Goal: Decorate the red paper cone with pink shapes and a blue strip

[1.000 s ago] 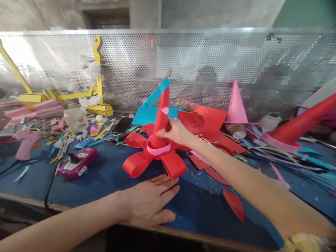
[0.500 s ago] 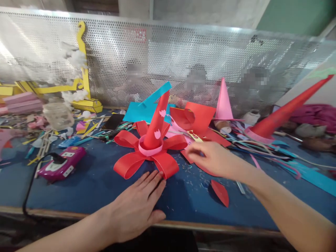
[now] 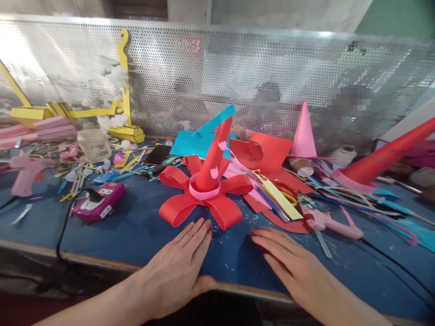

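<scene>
Left hand (image 3: 176, 267) flat, palm down on the blue table top (image 3: 136, 231), fingers straight and slightly spread, holding nothing; fingertips just short of the near loops of the red paper flower hat (image 3: 204, 190). Right hand (image 3: 288, 262) also flat, fingers extended and a little apart; a small red paper piece (image 3: 260, 246) seems to lie under its fingertips, mostly hidden. Hat stands mid-table, cone tilted right. Pink glue gun (image 3: 326, 222) just right of the right hand; magenta power strip (image 3: 98, 206) to the left. Perforated metal screen (image 3: 238, 68) at the far edge. Half a second ago the right hand hovered near the hat; it has come down near the edge.
</scene>
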The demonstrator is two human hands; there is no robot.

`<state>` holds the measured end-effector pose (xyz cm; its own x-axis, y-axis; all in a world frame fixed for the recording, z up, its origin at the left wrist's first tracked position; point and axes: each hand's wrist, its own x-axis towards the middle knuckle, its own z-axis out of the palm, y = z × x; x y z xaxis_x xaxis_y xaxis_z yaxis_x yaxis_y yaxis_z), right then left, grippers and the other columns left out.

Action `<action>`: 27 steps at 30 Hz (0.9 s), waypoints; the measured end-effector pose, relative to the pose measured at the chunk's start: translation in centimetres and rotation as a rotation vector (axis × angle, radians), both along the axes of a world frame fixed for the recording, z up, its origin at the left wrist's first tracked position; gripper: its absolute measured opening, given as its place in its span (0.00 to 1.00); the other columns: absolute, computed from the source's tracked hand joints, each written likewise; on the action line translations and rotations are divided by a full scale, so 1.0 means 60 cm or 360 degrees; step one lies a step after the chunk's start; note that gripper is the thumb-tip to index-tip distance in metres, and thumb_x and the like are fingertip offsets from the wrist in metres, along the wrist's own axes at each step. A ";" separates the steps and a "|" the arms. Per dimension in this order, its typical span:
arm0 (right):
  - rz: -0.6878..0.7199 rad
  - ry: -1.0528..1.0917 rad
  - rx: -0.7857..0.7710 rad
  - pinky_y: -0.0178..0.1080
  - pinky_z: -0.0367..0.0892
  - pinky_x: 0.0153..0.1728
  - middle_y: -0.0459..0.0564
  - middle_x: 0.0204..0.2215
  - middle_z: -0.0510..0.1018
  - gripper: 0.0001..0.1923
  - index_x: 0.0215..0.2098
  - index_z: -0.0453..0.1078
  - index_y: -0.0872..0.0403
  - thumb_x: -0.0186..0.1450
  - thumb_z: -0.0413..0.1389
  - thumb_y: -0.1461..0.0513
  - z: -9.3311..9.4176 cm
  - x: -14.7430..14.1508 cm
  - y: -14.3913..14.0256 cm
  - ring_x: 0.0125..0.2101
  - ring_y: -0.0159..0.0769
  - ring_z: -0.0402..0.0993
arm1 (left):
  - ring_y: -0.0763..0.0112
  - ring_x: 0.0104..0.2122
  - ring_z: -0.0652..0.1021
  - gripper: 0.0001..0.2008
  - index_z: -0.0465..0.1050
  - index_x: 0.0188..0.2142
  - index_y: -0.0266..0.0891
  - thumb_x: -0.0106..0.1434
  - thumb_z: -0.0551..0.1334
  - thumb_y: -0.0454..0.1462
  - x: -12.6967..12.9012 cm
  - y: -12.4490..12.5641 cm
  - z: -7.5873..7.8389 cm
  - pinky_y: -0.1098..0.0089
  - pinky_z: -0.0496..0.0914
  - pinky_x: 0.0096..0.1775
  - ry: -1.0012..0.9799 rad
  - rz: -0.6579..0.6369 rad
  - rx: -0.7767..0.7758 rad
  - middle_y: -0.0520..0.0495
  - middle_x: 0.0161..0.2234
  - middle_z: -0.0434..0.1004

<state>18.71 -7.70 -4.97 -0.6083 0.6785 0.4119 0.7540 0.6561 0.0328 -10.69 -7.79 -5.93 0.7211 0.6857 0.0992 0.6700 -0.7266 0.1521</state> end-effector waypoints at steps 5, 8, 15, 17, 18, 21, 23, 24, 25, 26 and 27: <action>0.0169 -0.0119 0.0212 0.52 0.77 0.50 0.60 0.45 0.83 0.22 0.43 0.79 0.58 0.64 0.44 0.73 0.015 -0.033 0.006 0.49 0.50 0.79 | 0.62 0.63 0.66 0.23 0.63 0.62 0.33 0.72 0.45 0.34 -0.016 0.004 -0.005 0.62 0.66 0.61 -0.0489 0.0137 -0.0034 0.37 0.65 0.62; 0.0136 -0.0063 0.0247 0.50 0.77 0.50 0.62 0.44 0.83 0.21 0.44 0.78 0.59 0.65 0.45 0.73 0.018 -0.052 -0.005 0.46 0.48 0.80 | 0.66 0.61 0.70 0.27 0.67 0.60 0.31 0.65 0.45 0.25 -0.018 0.018 -0.010 0.65 0.68 0.60 -0.0761 0.0104 -0.0031 0.37 0.62 0.68; 0.0156 -0.0196 0.0173 0.49 0.79 0.43 0.76 0.51 0.75 0.32 0.54 0.69 0.76 0.70 0.49 0.52 -0.019 -0.149 -0.032 0.50 0.58 0.77 | 0.68 0.53 0.78 0.23 0.73 0.54 0.34 0.64 0.48 0.25 -0.005 0.036 0.016 0.68 0.71 0.56 -0.1038 0.0293 -0.0113 0.41 0.53 0.78; 0.0113 -0.0260 0.0173 0.53 0.77 0.44 0.81 0.53 0.71 0.41 0.54 0.67 0.80 0.67 0.52 0.45 -0.026 -0.170 -0.030 0.51 0.63 0.74 | 0.69 0.51 0.79 0.22 0.74 0.52 0.35 0.65 0.48 0.26 -0.008 0.035 0.017 0.70 0.71 0.55 -0.1115 0.0360 -0.0117 0.42 0.51 0.80; 0.0109 -0.0274 0.0124 0.54 0.76 0.46 0.82 0.54 0.69 0.42 0.55 0.66 0.81 0.67 0.53 0.45 -0.026 -0.178 -0.028 0.52 0.64 0.73 | 0.69 0.51 0.79 0.21 0.75 0.51 0.35 0.66 0.49 0.26 -0.010 0.034 0.017 0.70 0.71 0.55 -0.1144 0.0381 -0.0127 0.42 0.51 0.80; 0.0144 -0.0235 -0.0136 0.51 0.75 0.49 0.79 0.57 0.67 0.36 0.59 0.62 0.80 0.69 0.53 0.53 -0.014 -0.192 -0.022 0.55 0.60 0.70 | 0.69 0.48 0.80 0.18 0.77 0.48 0.35 0.66 0.51 0.27 -0.012 0.031 0.013 0.73 0.72 0.52 -0.1196 0.0366 -0.0168 0.42 0.48 0.81; 0.0136 -0.0193 -0.0253 0.50 0.74 0.51 0.76 0.59 0.65 0.32 0.61 0.60 0.78 0.70 0.52 0.58 -0.006 -0.195 -0.017 0.57 0.57 0.69 | 0.69 0.45 0.81 0.17 0.78 0.46 0.37 0.65 0.54 0.26 -0.012 0.027 0.013 0.74 0.73 0.50 -0.1222 0.0339 -0.0170 0.43 0.46 0.82; 0.0128 -0.0175 -0.0268 0.51 0.73 0.52 0.75 0.60 0.65 0.30 0.61 0.60 0.77 0.70 0.52 0.59 -0.006 -0.196 -0.013 0.58 0.57 0.68 | 0.69 0.44 0.81 0.16 0.78 0.44 0.38 0.64 0.55 0.26 -0.012 0.023 0.012 0.75 0.73 0.48 -0.1249 0.0356 -0.0157 0.43 0.45 0.82; 0.0129 -0.0155 -0.0265 0.53 0.71 0.53 0.74 0.61 0.65 0.29 0.61 0.62 0.75 0.69 0.52 0.60 -0.007 -0.197 -0.010 0.59 0.58 0.66 | 0.70 0.42 0.81 0.15 0.79 0.43 0.39 0.63 0.56 0.26 -0.013 0.019 0.012 0.76 0.73 0.46 -0.1289 0.0396 -0.0143 0.44 0.43 0.82; 0.0140 -0.0128 -0.0258 0.56 0.70 0.54 0.71 0.61 0.66 0.28 0.61 0.63 0.72 0.69 0.52 0.60 -0.010 -0.198 -0.007 0.60 0.59 0.65 | 0.70 0.40 0.81 0.14 0.80 0.41 0.40 0.63 0.58 0.26 -0.015 0.014 0.012 0.77 0.73 0.45 -0.1344 0.0457 -0.0139 0.45 0.42 0.82; 0.0159 -0.0089 -0.0258 0.57 0.69 0.55 0.68 0.60 0.68 0.26 0.61 0.65 0.69 0.70 0.52 0.60 -0.013 -0.198 -0.004 0.60 0.58 0.66 | 0.71 0.39 0.81 0.12 0.80 0.39 0.40 0.62 0.60 0.27 -0.016 0.009 0.011 0.78 0.73 0.44 -0.1415 0.0523 -0.0151 0.46 0.40 0.82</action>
<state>6.80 -7.94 -5.74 -0.6950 0.6681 0.2656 0.6846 0.7278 -0.0394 -11.67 -7.22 -5.28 0.1780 0.8739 0.4523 0.4490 -0.4812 0.7529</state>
